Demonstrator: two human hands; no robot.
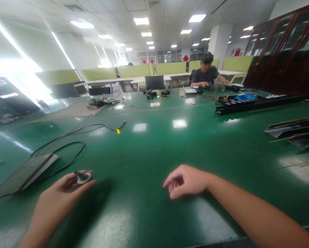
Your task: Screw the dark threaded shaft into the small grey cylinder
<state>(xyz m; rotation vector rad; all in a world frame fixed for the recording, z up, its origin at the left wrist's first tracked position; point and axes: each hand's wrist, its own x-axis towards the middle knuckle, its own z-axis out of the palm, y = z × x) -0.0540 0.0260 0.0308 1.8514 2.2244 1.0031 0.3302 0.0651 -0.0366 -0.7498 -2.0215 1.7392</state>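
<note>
At the lower left, my left hand is closed around a small part with a silvery disc and a dark stub. Thumb and fingers grip it by the edge, just above the green table; its exact kind I cannot make out. My right hand hovers over or rests on the table right of the middle. Its fingers are loosely curled, the thumb stands a little apart from them, and I see nothing between them.
A flat grey panel and a black cable with a yellow tag lie at left. Black channels and thin rods are at right. Across the green table, a person sits among small parts and a long black tray.
</note>
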